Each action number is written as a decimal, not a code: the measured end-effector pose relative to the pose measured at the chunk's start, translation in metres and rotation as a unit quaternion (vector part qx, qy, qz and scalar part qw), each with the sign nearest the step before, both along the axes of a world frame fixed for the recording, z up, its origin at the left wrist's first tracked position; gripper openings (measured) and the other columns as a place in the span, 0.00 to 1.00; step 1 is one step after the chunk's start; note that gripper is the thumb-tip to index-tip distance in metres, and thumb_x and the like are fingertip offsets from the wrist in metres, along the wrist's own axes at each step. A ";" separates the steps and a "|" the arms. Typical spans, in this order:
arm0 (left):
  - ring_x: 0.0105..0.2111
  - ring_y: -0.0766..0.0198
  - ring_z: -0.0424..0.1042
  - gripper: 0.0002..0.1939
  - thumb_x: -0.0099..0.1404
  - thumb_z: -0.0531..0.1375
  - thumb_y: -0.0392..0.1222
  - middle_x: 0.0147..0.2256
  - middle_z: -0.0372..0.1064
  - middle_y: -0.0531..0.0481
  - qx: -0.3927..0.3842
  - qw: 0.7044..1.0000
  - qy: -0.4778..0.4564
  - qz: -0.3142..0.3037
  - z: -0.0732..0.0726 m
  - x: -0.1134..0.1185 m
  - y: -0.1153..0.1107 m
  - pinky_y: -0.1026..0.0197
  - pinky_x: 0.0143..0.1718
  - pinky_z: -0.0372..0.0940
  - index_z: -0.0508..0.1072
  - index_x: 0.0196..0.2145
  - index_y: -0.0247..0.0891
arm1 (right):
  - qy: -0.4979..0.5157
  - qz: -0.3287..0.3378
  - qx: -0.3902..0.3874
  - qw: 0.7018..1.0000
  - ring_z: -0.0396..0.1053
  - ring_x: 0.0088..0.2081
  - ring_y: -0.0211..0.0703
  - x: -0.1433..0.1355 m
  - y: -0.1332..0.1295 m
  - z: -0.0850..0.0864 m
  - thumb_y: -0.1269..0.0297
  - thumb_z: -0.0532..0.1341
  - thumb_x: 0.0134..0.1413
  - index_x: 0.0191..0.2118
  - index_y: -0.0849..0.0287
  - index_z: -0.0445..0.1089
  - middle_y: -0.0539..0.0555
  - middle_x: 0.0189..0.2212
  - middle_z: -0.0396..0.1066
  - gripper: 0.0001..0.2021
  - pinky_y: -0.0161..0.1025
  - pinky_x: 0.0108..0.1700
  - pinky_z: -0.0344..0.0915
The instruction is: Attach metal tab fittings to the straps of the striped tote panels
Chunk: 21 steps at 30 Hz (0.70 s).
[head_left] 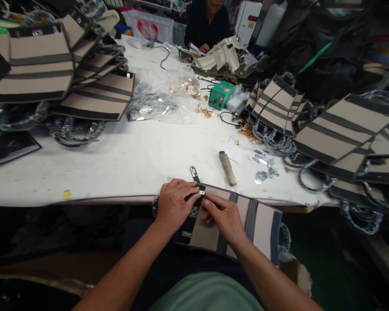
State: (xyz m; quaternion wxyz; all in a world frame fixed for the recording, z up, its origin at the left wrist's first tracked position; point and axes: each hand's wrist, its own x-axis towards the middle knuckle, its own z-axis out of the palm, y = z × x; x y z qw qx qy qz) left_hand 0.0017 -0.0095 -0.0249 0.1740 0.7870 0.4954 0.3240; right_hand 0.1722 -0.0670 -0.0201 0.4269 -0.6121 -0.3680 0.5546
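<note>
A beige bag panel with dark strips lies across my lap and against the table's front edge. Over its dark left border, my left hand is closed at the upper edge, its thumb and forefinger by a small silvery metal plate. From the other side my right hand reaches in, thumb and forefinger pinched at that same plate. More metal fittings sit in the border below my left hand. A strap tab with a shiny metal end sticks out beyond the upper edge.
A cloth-wrapped tool lies on the white table, near loose metal plates. Behind are gold fittings, a green box and plastic bags. Bag panels are piled left and right. Another person sits opposite.
</note>
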 end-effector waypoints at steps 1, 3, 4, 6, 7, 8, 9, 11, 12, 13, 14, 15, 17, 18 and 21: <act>0.46 0.54 0.74 0.05 0.63 0.68 0.40 0.45 0.81 0.54 -0.001 1.000 -0.002 0.000 0.000 -0.001 0.001 0.49 0.46 0.64 0.82 0.38 0.48 | -0.006 0.002 0.007 1.000 0.73 0.23 0.38 0.000 -0.001 0.000 0.50 0.68 0.54 0.52 0.60 0.79 0.55 0.30 0.78 0.24 0.34 0.25 0.71; 0.46 0.55 0.74 0.05 0.64 0.68 0.41 0.45 0.81 0.54 -0.002 1.000 -0.006 -0.011 -0.001 -0.003 0.002 0.49 0.46 0.64 0.82 0.39 0.48 | -0.018 0.011 0.028 0.999 0.74 0.24 0.37 -0.002 -0.001 -0.001 0.51 0.67 0.56 0.51 0.58 0.79 0.56 0.36 0.78 0.22 0.34 0.25 0.71; 0.47 0.55 0.74 0.06 0.65 0.67 0.41 0.46 0.81 0.54 -0.004 1.000 -0.006 -0.019 -0.002 -0.004 0.002 0.49 0.46 0.64 0.82 0.40 0.48 | -0.025 0.016 0.040 0.999 0.74 0.25 0.37 -0.002 -0.002 -0.001 0.51 0.66 0.57 0.51 0.57 0.79 0.56 0.37 0.78 0.20 0.34 0.26 0.71; 0.47 0.55 0.74 0.07 0.66 0.66 0.41 0.48 0.80 0.54 -0.007 0.999 -0.005 -0.034 -0.002 -0.005 0.003 0.49 0.46 0.64 0.82 0.42 0.48 | -0.038 0.027 0.061 0.997 0.74 0.26 0.37 -0.004 -0.002 -0.002 0.52 0.65 0.60 0.51 0.55 0.80 0.56 0.39 0.77 0.18 0.35 0.26 0.71; 0.47 0.56 0.74 0.07 0.67 0.65 0.41 0.48 0.80 0.54 -0.008 0.999 -0.004 -0.037 -0.002 -0.006 0.003 0.49 0.46 0.64 0.82 0.42 0.48 | -0.044 0.030 0.068 0.996 0.74 0.26 0.37 -0.004 -0.001 -0.002 0.52 0.64 0.60 0.51 0.55 0.80 0.55 0.38 0.77 0.18 0.35 0.26 0.72; 0.46 0.55 0.74 0.07 0.67 0.65 0.41 0.47 0.80 0.54 -0.008 0.999 -0.005 -0.036 -0.001 -0.006 0.003 0.49 0.45 0.64 0.82 0.42 0.48 | -0.049 0.031 0.073 0.996 0.74 0.26 0.37 -0.004 -0.001 -0.002 0.52 0.64 0.61 0.50 0.55 0.80 0.55 0.37 0.76 0.17 0.35 0.26 0.72; 0.46 0.55 0.74 0.06 0.67 0.65 0.40 0.47 0.80 0.54 -0.007 0.999 -0.006 -0.033 -0.001 -0.005 0.003 0.49 0.45 0.65 0.82 0.41 0.48 | -0.052 0.032 0.075 0.995 0.74 0.26 0.38 -0.004 0.000 -0.002 0.52 0.63 0.61 0.50 0.55 0.80 0.55 0.37 0.76 0.17 0.35 0.26 0.72; 0.45 0.55 0.74 0.05 0.66 0.66 0.40 0.45 0.81 0.54 -0.004 1.000 -0.010 -0.025 0.000 -0.004 0.003 0.50 0.44 0.65 0.82 0.39 0.47 | -0.046 0.033 0.067 0.996 0.74 0.25 0.38 -0.003 0.001 -0.001 0.53 0.64 0.60 0.49 0.56 0.80 0.55 0.38 0.77 0.17 0.34 0.26 0.72; 0.45 0.55 0.74 0.05 0.66 0.66 0.40 0.44 0.81 0.53 -0.002 1.000 -0.011 -0.021 0.000 -0.003 0.003 0.50 0.44 0.65 0.82 0.38 0.47 | -0.038 0.033 0.057 0.997 0.75 0.25 0.38 -0.003 0.002 -0.001 0.53 0.65 0.60 0.49 0.56 0.80 0.56 0.38 0.77 0.17 0.34 0.26 0.72; 0.44 0.55 0.74 0.04 0.65 0.66 0.40 0.44 0.81 0.53 0.000 1.000 -0.011 -0.018 0.001 -0.003 0.003 0.50 0.44 0.65 0.82 0.38 0.47 | -0.028 0.029 0.046 0.998 0.75 0.25 0.38 -0.002 0.003 -0.001 0.52 0.65 0.59 0.49 0.57 0.80 0.56 0.39 0.78 0.18 0.34 0.25 0.71; 0.45 0.55 0.74 0.04 0.65 0.67 0.40 0.44 0.81 0.53 0.003 1.000 -0.010 -0.015 0.001 -0.002 0.003 0.50 0.44 0.65 0.82 0.38 0.47 | -0.020 0.023 0.033 0.999 0.75 0.25 0.38 -0.002 0.003 0.000 0.52 0.65 0.58 0.49 0.57 0.80 0.56 0.38 0.78 0.19 0.33 0.25 0.71; 0.45 0.55 0.74 0.04 0.65 0.67 0.40 0.44 0.81 0.54 0.005 1.000 -0.009 -0.011 0.001 -0.001 0.003 0.50 0.44 0.64 0.82 0.37 0.47 | -0.015 0.013 0.024 1.000 0.76 0.25 0.38 -0.002 0.004 0.000 0.51 0.66 0.57 0.49 0.58 0.80 0.55 0.36 0.78 0.20 0.33 0.24 0.71; 0.45 0.56 0.74 0.04 0.64 0.68 0.39 0.43 0.81 0.54 0.008 1.000 -0.007 -0.005 0.001 0.000 0.003 0.50 0.45 0.64 0.82 0.37 0.48 | -0.014 -0.006 0.013 1.000 0.75 0.24 0.40 -0.001 0.006 0.001 0.49 0.65 0.57 0.48 0.61 0.79 0.54 0.31 0.78 0.22 0.32 0.22 0.70; 0.45 0.56 0.74 0.04 0.64 0.68 0.39 0.43 0.81 0.54 0.009 1.000 -0.005 -0.003 0.001 0.001 0.003 0.50 0.44 0.64 0.82 0.37 0.47 | -0.016 -0.016 0.013 1.000 0.75 0.23 0.40 -0.001 0.007 0.002 0.49 0.65 0.56 0.49 0.61 0.78 0.54 0.30 0.77 0.23 0.32 0.21 0.69; 0.44 0.56 0.74 0.04 0.63 0.69 0.38 0.43 0.81 0.54 0.010 1.000 0.008 -0.002 0.003 0.002 0.002 0.50 0.44 0.64 0.82 0.36 0.47 | -0.045 -0.026 0.031 0.998 0.75 0.23 0.41 0.001 0.011 0.002 0.49 0.65 0.56 0.52 0.60 0.75 0.51 0.28 0.76 0.23 0.32 0.19 0.66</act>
